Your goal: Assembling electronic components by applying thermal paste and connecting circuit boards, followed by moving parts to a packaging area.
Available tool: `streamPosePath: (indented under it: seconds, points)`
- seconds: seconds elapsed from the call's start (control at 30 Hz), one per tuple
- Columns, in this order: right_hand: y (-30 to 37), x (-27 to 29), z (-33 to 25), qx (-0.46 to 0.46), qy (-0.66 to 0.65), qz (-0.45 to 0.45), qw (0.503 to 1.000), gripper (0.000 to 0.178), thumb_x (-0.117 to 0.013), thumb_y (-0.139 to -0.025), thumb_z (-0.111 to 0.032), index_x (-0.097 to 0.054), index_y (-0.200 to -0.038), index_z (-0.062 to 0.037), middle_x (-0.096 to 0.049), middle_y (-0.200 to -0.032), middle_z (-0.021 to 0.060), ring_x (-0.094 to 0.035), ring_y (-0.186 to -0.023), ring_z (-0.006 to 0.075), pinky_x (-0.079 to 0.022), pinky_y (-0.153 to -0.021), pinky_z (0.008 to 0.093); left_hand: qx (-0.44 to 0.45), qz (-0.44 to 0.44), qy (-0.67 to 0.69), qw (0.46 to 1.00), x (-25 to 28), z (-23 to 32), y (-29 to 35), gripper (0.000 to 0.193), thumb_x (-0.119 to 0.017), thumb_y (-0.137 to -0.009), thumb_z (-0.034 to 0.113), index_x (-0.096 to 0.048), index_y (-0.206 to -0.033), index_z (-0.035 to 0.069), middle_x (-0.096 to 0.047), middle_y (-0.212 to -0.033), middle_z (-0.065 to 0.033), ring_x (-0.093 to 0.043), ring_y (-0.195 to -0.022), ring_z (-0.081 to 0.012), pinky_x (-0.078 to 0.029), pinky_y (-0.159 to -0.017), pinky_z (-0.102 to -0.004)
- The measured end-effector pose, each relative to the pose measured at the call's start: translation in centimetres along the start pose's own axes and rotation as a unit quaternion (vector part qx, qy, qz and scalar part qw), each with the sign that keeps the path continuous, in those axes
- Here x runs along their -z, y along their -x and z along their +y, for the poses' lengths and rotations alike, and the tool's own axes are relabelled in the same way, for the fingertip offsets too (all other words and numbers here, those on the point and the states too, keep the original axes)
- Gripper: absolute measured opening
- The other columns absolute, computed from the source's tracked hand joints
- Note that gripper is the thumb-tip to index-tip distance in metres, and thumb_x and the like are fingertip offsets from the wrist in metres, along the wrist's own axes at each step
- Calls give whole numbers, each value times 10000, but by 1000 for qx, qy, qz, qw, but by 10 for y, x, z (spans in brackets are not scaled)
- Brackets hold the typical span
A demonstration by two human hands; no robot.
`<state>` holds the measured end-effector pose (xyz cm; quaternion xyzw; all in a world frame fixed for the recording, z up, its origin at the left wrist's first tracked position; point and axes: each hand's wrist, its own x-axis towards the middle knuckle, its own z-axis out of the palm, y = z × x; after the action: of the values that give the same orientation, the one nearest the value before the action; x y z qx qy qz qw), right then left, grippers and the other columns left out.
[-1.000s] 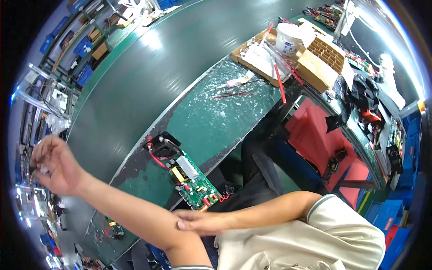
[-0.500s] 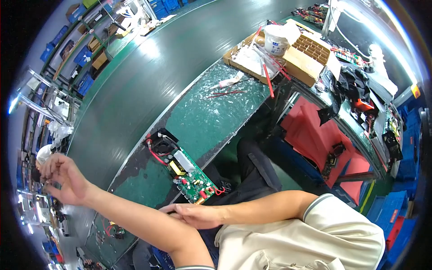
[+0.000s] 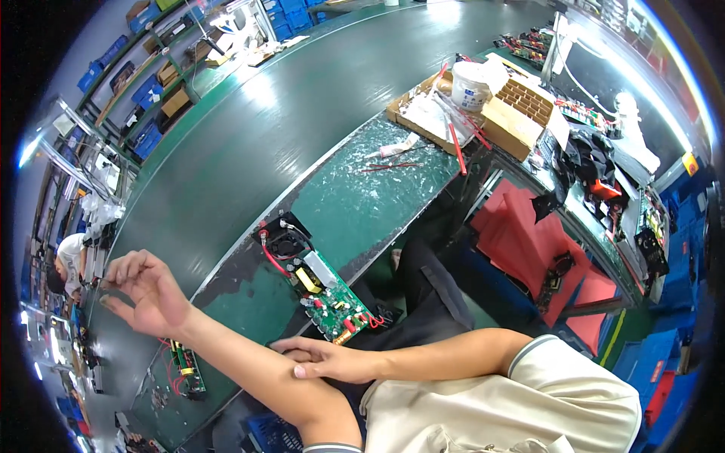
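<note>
My left hand (image 3: 151, 296) is raised at the left over the bench edge, palm turned inward. Its fingers are loosely curled, with the thumb apart and nothing visible between them. My right hand (image 3: 328, 359) lies across my left forearm (image 3: 253, 361) near the elbow, fingers bent along it and thumb on the skin. Just beyond the right hand sits a green circuit board (image 3: 332, 302) with a yellow transformer, a grey block and red wires. A black cooling fan (image 3: 285, 243) adjoins its far end. Neither hand touches the board.
Another board with red wires (image 3: 185, 368) lies on the bench below my left wrist. Farther up the green bench (image 3: 340, 189) are a white tube (image 3: 396, 146), red sticks, a cardboard tray and a white bucket (image 3: 470, 84). Red sheets (image 3: 521, 241) hang at right. A person (image 3: 72, 257) is far left.
My left hand has shifted right and its fingers have curled a little more. My right thumb now rests on the forearm. The view has shifted slightly, uncovering more of the second board.
</note>
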<state>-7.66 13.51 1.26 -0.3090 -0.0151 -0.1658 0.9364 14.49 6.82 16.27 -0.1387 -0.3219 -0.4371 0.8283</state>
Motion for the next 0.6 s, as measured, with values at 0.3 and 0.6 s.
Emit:
streamPosePath:
  seconds: [0.3,0.6]
  points:
    - [1,16,18,-162,-63,72,982,730,-616,-889,-433,-290,-1416,-46,-456,-1353,118,-443,-1250,190,-379,-1029,351,-24,72,-35,996,44,21,-11,295,-504,-932,342,-567,-862,63,-512,-894,-15,-474,-781,-145,-378,-715,-285]
    - [15,7,33,-384,-252,-101,882,785,-525,-824,-665,-374,-1355,-106,-563,-1241,111,-604,-1045,242,-517,-845,385,-60,43,-68,995,37,46,-42,136,-571,-798,169,-472,-790,76,-492,-767,10,-436,-707,-142,-325,-684,-294]
